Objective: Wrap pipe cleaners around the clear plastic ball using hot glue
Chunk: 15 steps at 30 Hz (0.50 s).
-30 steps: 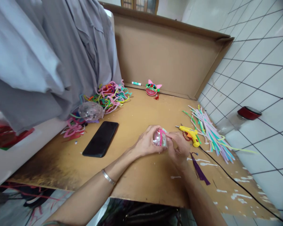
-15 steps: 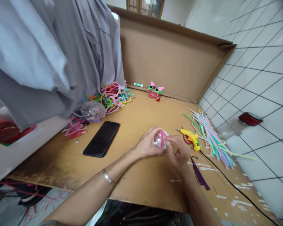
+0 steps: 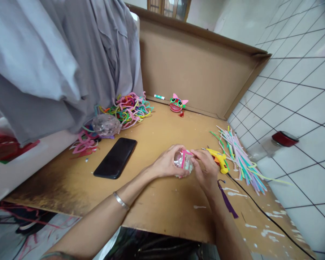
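Head view: I see the left hand [image 3: 169, 163] clamped around a clear ball [image 3: 188, 167], near centre; the right hand [image 3: 206, 169] is at its pink strip [image 3: 183, 159], pinch unclear; probably fitting it, calling next for steady pressing.

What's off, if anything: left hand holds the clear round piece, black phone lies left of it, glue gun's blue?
The glue gun is yellow, not blue, in the head view. The left hand does hold the clear round piece, black phone left of it.
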Available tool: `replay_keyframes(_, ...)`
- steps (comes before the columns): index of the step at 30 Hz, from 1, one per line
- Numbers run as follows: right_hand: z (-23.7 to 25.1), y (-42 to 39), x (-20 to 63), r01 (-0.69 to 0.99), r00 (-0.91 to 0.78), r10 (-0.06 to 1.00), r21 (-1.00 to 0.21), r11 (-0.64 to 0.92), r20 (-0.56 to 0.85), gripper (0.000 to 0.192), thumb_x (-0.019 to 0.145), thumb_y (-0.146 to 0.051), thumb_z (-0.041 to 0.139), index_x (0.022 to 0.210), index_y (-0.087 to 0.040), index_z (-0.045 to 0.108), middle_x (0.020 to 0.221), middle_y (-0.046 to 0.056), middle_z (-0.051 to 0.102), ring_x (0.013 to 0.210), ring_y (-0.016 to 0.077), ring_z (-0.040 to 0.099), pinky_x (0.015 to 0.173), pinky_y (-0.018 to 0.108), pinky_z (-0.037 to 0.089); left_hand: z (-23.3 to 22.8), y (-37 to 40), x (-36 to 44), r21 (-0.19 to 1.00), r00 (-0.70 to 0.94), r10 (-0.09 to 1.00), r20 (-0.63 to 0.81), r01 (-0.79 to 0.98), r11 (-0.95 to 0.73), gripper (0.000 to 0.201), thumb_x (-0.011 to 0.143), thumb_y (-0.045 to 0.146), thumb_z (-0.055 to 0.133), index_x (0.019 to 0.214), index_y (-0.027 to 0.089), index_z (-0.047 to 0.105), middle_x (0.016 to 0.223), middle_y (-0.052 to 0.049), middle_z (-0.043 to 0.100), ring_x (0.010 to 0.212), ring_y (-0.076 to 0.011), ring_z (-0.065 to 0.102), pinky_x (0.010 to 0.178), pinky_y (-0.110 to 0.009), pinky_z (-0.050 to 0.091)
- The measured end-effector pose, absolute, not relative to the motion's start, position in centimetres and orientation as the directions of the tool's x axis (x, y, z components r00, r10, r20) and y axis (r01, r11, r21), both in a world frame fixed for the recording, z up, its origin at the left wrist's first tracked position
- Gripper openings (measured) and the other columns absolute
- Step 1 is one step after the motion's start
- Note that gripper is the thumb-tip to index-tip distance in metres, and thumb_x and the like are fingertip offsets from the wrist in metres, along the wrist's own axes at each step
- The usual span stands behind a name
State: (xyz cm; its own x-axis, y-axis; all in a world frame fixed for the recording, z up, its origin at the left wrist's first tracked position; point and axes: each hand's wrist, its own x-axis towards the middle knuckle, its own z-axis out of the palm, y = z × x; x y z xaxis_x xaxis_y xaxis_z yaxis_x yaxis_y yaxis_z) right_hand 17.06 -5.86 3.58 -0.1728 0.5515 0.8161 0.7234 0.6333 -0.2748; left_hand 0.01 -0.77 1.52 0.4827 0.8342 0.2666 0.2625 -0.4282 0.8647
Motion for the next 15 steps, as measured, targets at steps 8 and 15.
replay_keyframes(8, 4.11, -6.12, 17.04, 0.627, -0.178, 0.584, -0.366, 0.687, 0.792, 0.023, 0.092, -0.013, 0.052, 0.097, -0.026, 0.07, 0.086, 0.004, 0.07, 0.079, 0.0172, 0.066, 0.073, 0.032, 0.053, 1.78, -0.81, -0.31, 0.902, 0.616, 0.762, 0.202, 0.186, -0.39, 0.078, 0.052, 0.032, 0.088, 0.122, 0.021, 0.054, 0.104, -0.003, 0.065, 0.096, -0.0236, 0.062, 0.084, -0.035, 0.051)
replay_keyframes(15, 4.36, -6.4, 17.52, 0.586, -0.201, 0.682, -0.472, 0.659, 0.703, 0.014, 0.092, -0.021, 0.054, 0.089, -0.024, 0.068, 0.083, 0.003, 0.069, 0.078, 0.018, 0.065, 0.072, 0.032, 0.052, 2.07, -0.94, -0.48, 0.917, 0.645, 0.747, 0.16, 0.182, -0.354, 0.075, 0.052, 0.028, 0.086, 0.12, 0.021, 0.055, 0.1, -0.001, 0.063, 0.091, -0.0208, 0.061, 0.079, -0.031, 0.05)
